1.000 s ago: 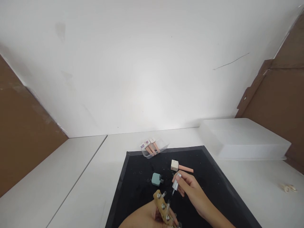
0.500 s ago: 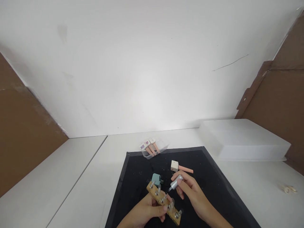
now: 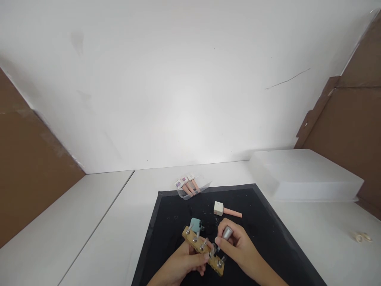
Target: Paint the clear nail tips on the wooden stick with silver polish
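Note:
My left hand [image 3: 187,261] is closed around a narrow wooden nail tip holder [image 3: 196,243], tilted down to the right. Several clear nail tips stand on its metal pegs. Pinched in my right hand [image 3: 239,244] is a nail polish brush [image 3: 228,232] with a silver cap. Its lower end points down at the tips near the holder's right part; I cannot tell whether the bristles touch one. Just behind the holder's left end sits a light teal block-shaped item [image 3: 195,224], partly hidden. A white square nail polish bottle [image 3: 218,208] with a long pink cap lies beyond my right hand.
A clear plastic tray [image 3: 205,183] with several pink-capped white bottles stands at the mat's back edge. Under my hands is a black mat [image 3: 172,210]. To the right are a white translucent box [image 3: 315,174] and small cream-coloured rings [image 3: 359,238].
My right hand has turned the brush more upright and brought it down and right along the holder. My left hand and the holder have shifted slightly left.

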### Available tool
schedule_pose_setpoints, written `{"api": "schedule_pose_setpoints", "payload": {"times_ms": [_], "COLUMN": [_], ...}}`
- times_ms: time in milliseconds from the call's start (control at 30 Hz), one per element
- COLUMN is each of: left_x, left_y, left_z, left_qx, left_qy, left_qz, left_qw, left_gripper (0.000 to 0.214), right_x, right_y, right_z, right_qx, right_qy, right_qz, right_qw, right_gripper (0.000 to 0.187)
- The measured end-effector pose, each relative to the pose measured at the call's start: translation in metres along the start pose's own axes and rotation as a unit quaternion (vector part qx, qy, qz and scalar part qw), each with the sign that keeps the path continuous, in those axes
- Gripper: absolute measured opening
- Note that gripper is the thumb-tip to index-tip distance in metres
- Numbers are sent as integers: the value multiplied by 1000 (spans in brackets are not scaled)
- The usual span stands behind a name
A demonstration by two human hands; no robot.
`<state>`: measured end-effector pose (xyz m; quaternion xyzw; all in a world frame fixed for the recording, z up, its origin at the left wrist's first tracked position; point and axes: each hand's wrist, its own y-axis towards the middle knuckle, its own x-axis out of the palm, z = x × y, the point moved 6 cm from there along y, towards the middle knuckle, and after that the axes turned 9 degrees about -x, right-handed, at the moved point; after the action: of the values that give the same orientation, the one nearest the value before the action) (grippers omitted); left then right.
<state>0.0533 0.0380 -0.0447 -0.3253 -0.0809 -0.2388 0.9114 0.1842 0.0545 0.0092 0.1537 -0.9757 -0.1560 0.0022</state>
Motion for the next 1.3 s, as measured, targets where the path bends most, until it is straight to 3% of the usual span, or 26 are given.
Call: {"api": "schedule_pose_setpoints", "payload": {"times_ms": [500, 900, 1133, 1300], "left_x": [-3, -3, 0, -2], "left_y": [4, 2, -3, -2], "left_z": [-4, -4, 1, -3], "left_qx": [5, -2, -2, 2], "left_qy": [-21, -17, -6, 0], "left_qz": [30, 33, 28, 33], "left_qw": [999, 999, 1000, 999], "left_gripper": [41, 41, 41, 40], "right_x": [5, 0, -11, -7], "right_y": [-1, 2, 5, 2], "right_z": [-4, -4, -3, -1], "right_qx": [-44, -64, -38, -25], "right_qy": [-141, -201, -171, -86], "right_qz": [-42, -30, 21, 0], "right_qw": [988, 977, 984, 996], "right_gripper": [15, 11, 15, 16]}}
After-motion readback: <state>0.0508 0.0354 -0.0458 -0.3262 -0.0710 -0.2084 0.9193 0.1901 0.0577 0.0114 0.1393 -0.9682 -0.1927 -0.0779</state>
